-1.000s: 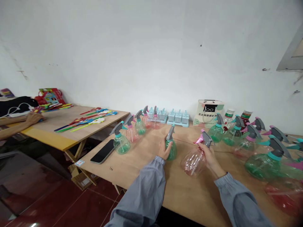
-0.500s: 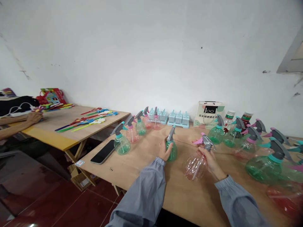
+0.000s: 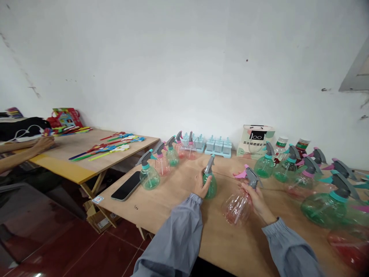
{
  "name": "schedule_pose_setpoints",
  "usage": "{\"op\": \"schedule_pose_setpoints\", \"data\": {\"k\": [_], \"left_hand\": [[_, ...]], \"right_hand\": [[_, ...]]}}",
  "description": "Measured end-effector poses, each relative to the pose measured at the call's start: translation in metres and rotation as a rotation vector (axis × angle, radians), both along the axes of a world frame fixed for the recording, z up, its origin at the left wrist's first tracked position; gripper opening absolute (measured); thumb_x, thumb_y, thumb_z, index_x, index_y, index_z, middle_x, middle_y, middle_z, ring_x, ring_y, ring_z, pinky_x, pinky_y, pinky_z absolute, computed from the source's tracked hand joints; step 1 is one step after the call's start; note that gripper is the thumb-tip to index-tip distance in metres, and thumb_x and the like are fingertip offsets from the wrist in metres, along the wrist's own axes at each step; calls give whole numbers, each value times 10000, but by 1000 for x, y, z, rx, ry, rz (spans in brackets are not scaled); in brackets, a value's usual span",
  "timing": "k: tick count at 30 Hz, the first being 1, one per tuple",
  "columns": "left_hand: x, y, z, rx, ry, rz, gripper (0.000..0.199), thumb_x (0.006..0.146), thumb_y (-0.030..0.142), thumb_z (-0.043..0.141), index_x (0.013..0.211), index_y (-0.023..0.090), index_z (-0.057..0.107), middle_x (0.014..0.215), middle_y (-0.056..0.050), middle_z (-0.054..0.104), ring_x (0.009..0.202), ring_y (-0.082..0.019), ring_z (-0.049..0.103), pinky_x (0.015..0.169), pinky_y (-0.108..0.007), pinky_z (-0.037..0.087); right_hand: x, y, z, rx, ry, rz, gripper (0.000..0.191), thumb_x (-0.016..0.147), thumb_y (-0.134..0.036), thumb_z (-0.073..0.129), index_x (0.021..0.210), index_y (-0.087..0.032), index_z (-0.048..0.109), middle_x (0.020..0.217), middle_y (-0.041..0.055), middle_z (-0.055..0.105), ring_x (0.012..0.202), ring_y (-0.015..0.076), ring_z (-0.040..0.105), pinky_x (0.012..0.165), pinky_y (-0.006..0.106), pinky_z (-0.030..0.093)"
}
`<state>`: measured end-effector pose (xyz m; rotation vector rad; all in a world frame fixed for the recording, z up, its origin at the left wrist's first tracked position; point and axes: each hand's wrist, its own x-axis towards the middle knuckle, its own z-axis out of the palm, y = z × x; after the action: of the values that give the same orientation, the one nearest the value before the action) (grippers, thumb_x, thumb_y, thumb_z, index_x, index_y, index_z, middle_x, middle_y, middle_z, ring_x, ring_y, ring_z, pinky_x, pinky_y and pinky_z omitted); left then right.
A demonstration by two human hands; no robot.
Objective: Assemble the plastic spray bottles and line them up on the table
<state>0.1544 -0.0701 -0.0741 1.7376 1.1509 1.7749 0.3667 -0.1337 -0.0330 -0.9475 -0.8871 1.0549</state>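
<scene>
Apparent workshop | bare wooden worktables (image 3: 167,196) | many spray bottles (image 3: 150,180) | co-worker's arm (image 3: 17,159) at neighbouring table (image 3: 66,165)

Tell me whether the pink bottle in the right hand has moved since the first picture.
Yes, slightly: against the paper bag, the pink bottle in the right hand now sits lower in the view, farther from the bag.

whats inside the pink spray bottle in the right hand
Inside the pink spray bottle, a pale tube shows through the clear wall, slanting toward the base. The right hand covers part of its upper end, hiding what lies inside there.
</scene>
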Motion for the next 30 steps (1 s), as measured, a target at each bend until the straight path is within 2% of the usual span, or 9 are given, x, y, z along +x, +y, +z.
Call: {"op": "schedule_pose_setpoints", "data": {"k": [10,14,19,22,28,30], "left_hand": [[-1,0,1,18,10,-8,446,865,593,546,1150,255,604,1152,-119,696,1120,-319,634,1031,-522,445],[0,-3,3,3,24,1,469,877,591,525,1166,229,597,1184,-132,686,1146,-326,625,1039,-507,441],[0,-5,5,-31,41,0,463,878,568,520,1200,240,576,1192,-117,687,1149,-308,624,1049,-487,431],[-1,-3,3,-26,43,-1,441,874,545,533,1187,239,580,1183,-121,688,1148,-310,621,1048,-487,426],[-1,0,0,-1,34,-4,409,880,499,541,1189,234,577,1187,-120,684,1148,-305,620,1033,-486,427],[-1,0,-1,4,40,-4,401,884,473,544,1201,230,571,1191,-117,682,1150,-294,620,1034,-478,429]], "right_hand": [[0,-2,4,28,-54,44,448,547,-510,877,879,-252,721,1063,60,761,994,262,699,712,324,584],[1,-1,1,6,-16,29,481,519,-516,884,884,-247,722,1017,64,767,928,264,708,673,334,585],[2,3,-3,47,-34,-41,458,539,-545,853,827,-224,700,824,34,737,741,215,681,604,310,557],[3,5,-6,54,-34,-67,463,534,-548,849,826,-229,685,768,9,705,708,191,656,614,301,551],[4,5,-13,64,-79,-43,464,552,-538,845,858,-237,667,925,42,722,841,228,669,686,338,556],[4,5,-14,80,-124,-35,450,575,-543,836,861,-238,671,922,45,722,872,239,668,703,342,547]]}}
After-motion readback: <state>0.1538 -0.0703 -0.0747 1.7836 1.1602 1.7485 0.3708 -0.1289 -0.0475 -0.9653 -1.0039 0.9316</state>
